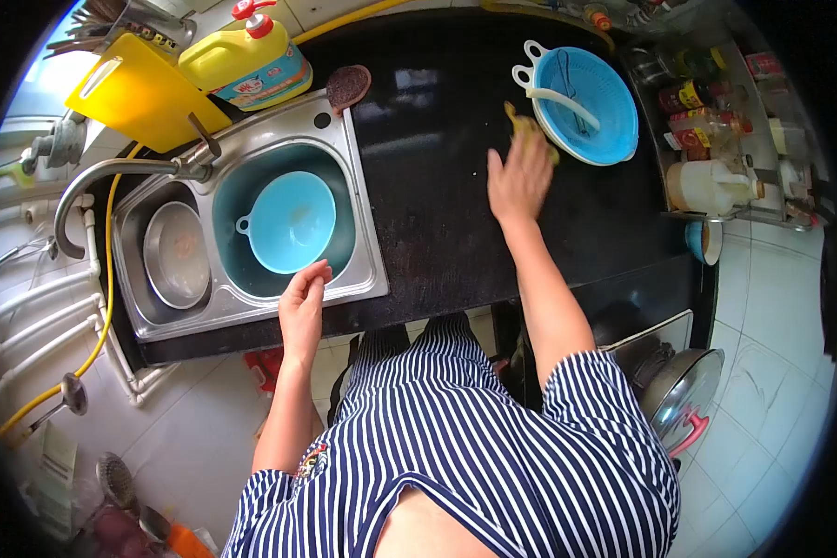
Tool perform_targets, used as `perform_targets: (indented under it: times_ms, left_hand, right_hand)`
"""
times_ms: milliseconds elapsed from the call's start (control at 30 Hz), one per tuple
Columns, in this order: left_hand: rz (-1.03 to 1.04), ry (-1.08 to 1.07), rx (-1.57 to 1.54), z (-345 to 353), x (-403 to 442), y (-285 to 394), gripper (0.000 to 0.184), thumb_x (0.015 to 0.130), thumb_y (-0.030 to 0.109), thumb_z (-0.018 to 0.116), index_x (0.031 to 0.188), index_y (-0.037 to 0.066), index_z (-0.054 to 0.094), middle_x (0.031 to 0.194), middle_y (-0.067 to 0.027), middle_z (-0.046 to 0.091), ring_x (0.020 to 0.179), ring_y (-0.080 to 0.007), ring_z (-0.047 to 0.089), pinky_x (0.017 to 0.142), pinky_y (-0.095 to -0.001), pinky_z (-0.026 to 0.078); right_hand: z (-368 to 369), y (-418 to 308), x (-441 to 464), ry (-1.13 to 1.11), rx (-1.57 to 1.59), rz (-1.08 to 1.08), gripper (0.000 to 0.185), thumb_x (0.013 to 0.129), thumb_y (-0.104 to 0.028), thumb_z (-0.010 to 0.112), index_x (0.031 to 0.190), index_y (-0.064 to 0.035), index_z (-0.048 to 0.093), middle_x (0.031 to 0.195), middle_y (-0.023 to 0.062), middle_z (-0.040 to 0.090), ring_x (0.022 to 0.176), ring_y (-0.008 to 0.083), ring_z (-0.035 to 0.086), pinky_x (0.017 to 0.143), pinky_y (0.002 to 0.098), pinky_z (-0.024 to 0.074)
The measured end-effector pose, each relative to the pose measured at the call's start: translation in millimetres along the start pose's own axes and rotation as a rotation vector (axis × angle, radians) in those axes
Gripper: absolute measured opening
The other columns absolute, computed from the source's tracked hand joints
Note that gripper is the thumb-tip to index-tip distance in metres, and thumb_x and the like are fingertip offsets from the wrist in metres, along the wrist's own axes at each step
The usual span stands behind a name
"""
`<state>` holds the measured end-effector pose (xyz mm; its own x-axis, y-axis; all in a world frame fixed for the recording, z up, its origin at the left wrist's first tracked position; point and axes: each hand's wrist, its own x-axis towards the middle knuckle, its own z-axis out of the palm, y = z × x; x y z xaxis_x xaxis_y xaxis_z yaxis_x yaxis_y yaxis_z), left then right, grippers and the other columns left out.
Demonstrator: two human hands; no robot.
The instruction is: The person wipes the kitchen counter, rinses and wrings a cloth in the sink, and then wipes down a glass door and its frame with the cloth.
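My right hand [520,182] lies over a yellow-green cloth [511,113] on the black countertop [428,214], pressing it down with the fingers on top and the thumb out to the side. Part of the cloth is hidden beneath the fingers. Just beyond that hand sits a blue colander [614,102] nested in a white-rimmed bowl, with a pale curved handle across it. At the sink's front edge hovers my left hand [303,302], fingers curled in and nothing visible in them. Closest to it, inside the sink basin, is a blue bowl [293,223] with a small ring handle.
A steel double sink [367,237] holds a metal pan [177,256] in its left basin. Behind stand a yellow cutting board [139,93], a detergent jug [251,70] and a brown scrub pad [349,86]. A rack of bottles [711,186] lines the right side; below is a glass-lidded pot [684,395].
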<state>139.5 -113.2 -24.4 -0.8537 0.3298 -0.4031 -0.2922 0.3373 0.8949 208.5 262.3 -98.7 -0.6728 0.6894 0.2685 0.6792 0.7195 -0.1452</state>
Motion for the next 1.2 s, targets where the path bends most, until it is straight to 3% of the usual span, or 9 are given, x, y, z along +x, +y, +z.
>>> perform_targets:
  times_ms: [333, 400, 533, 633, 733, 800, 867, 1100, 1200]
  left_hand:
    - [0.04, -0.061, 0.054, -8.9, -2.2, -1.4, 0.023, 0.101, 0.005, 0.056, 0.119, 0.001, 0.069, 0.109, -0.0075, 0.071, 0.104, -0.0138, 0.065, 0.094, -0.0262, 0.049]
    - [0.058, -0.052, 0.097, -16.7, -1.9, -4.6, 0.023, 0.101, 0.005, 0.056, 0.119, 0.0, 0.068, 0.109, -0.0076, 0.071, 0.104, -0.0139, 0.065, 0.094, -0.0264, 0.049]
    - [0.113, 0.069, 0.28, -54.3, -11.6, -20.2, 0.024, 0.098, 0.003, 0.056, 0.118, 0.002, 0.069, 0.115, -0.0068, 0.069, 0.11, -0.0148, 0.064, 0.096, -0.0272, 0.047]
    - [0.208, 0.2, 0.493, -94.2, -20.1, -38.0, 0.031, 0.093, 0.001, 0.056, 0.122, 0.004, 0.066, 0.126, -0.0123, 0.064, 0.121, -0.0248, 0.06, 0.105, -0.0328, 0.044]
    - [0.11, 0.341, 0.738, -131.6, -24.3, -71.1, 0.049, 0.094, 0.008, 0.057, 0.143, 0.006, 0.049, 0.149, -0.0171, 0.047, 0.142, -0.0334, 0.039, 0.117, -0.0412, 0.032]
    - [0.054, 0.386, 0.822, -145.3, -30.8, -81.2, 0.057, 0.094, 0.01, 0.058, 0.149, 0.006, 0.042, 0.154, -0.0182, 0.041, 0.146, -0.0351, 0.033, 0.119, -0.0424, 0.028]
    - [-0.071, 0.381, 0.847, -154.2, -32.4, -88.5, 0.066, 0.094, 0.014, 0.059, 0.154, 0.005, 0.033, 0.16, -0.021, 0.03, 0.15, -0.0379, 0.023, 0.122, -0.0436, 0.023]
    - [-0.097, 0.272, 0.951, -154.0, -36.8, -77.6, 0.069, 0.093, 0.017, 0.061, 0.154, 0.003, 0.032, 0.161, -0.024, 0.024, 0.151, -0.0394, 0.021, 0.122, -0.0433, 0.023]
    - [-0.058, 0.265, 1.001, -158.6, -39.2, -83.8, 0.068, 0.092, 0.017, 0.062, 0.153, 0.002, 0.034, 0.161, -0.0235, 0.025, 0.15, -0.0389, 0.022, 0.122, -0.0418, 0.025]
  right_hand:
    - [3.5, -163.8, -81.5, -0.123, 0.925, -0.288, 0.034, 0.09, -0.005, 0.052, 0.117, -0.0136, 0.071, 0.12, 0.0064, 0.069, 0.116, 0.0274, 0.06, 0.103, 0.0433, 0.0433]
    - [-18.4, -158.2, -91.4, -0.143, 1.141, -0.292, 0.034, 0.088, 0.001, 0.054, 0.113, -0.0118, 0.072, 0.117, 0.0075, 0.07, 0.112, 0.0262, 0.063, 0.099, 0.0372, 0.0481]
    - [-74.5, -58.5, -78.4, 0.115, 0.869, -0.153, 0.024, 0.093, -0.004, 0.06, 0.113, -0.0102, 0.072, 0.114, 0.0085, 0.071, 0.111, 0.0267, 0.064, 0.099, 0.0386, 0.0499]
    - [-67.3, 45.6, -87.5, -0.058, 0.1, 0.012, 0.045, 0.1, -0.02, 0.052, 0.142, -0.0038, 0.051, 0.144, 0.0192, 0.051, 0.135, 0.0329, 0.047, 0.116, 0.0459, 0.0343]
    - [-32.0, 44.3, -131.2, -0.007, -0.154, 0.039, 0.061, 0.103, -0.031, 0.043, 0.154, 0.0001, 0.029, 0.158, 0.0237, 0.031, 0.148, 0.0367, 0.028, 0.122, 0.0504, 0.0196]
    - [-34.8, -9.1, -144.1, -0.188, 0.061, -0.031, 0.068, 0.105, -0.04, 0.036, 0.157, 0.0001, 0.02, 0.163, 0.0225, 0.02, 0.153, 0.0357, 0.014, 0.124, 0.0503, 0.0097]
    - [-36.6, -73.6, -155.7, -0.316, 0.079, -0.142, 0.067, 0.103, -0.036, 0.041, 0.158, -0.0032, 0.021, 0.164, 0.017, 0.022, 0.153, 0.0301, 0.017, 0.125, 0.049, 0.0088]
    - [47.4, -179.4, -21.2, -0.07, 0.407, -0.288, 0.06, 0.092, -0.013, 0.052, 0.15, -0.0102, 0.041, 0.152, 0.0139, 0.046, 0.145, 0.0314, 0.036, 0.12, 0.051, 0.0228]
    - [86.7, -200.1, 58.6, -0.271, 0.67, -0.378, 0.054, 0.096, -0.025, 0.042, 0.149, -0.0145, 0.045, 0.157, 0.0104, 0.041, 0.146, 0.0341, 0.033, 0.12, 0.0517, 0.0205]
